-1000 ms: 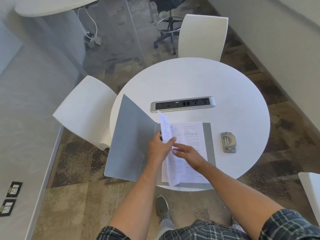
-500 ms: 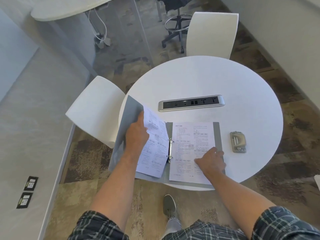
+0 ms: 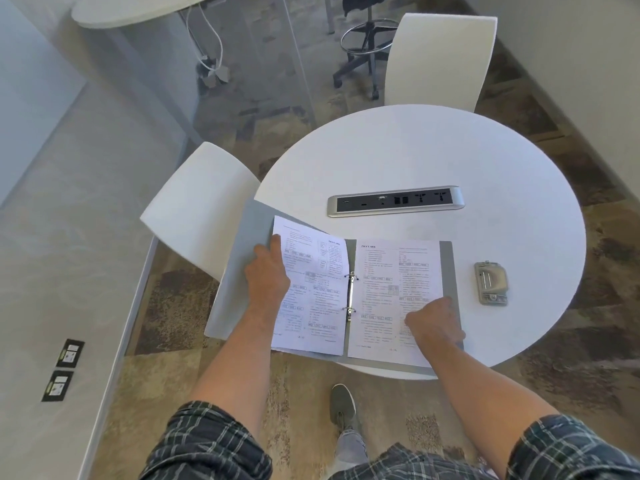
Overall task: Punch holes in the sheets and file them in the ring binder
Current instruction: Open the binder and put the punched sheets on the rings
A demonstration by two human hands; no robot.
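Note:
A grey ring binder [image 3: 450,271] lies open at the near edge of the round white table [image 3: 415,150]. Its left cover [image 3: 235,292] hangs past the table edge. Printed sheets sit on both sides of the metal rings [image 3: 350,293]. My left hand [image 3: 266,275] presses flat on the left sheet [image 3: 318,299], fingers straight. My right hand [image 3: 433,320] rests on the lower part of the right sheet [image 3: 398,271]; whether its fingers are curled I cannot tell. A grey hole punch [image 3: 491,283] sits on the table to the right of the binder, untouched.
A silver power strip [image 3: 394,201] is set in the table behind the binder. White chairs stand at the left [image 3: 197,209] and the far side [image 3: 440,60]. A black stool [image 3: 367,39] is further back. My shoe [image 3: 343,407] shows below the table edge.
The sheet that my left hand turned over has come down onto the left cover, which has dropped flatter. My right hand moved to the lower right page.

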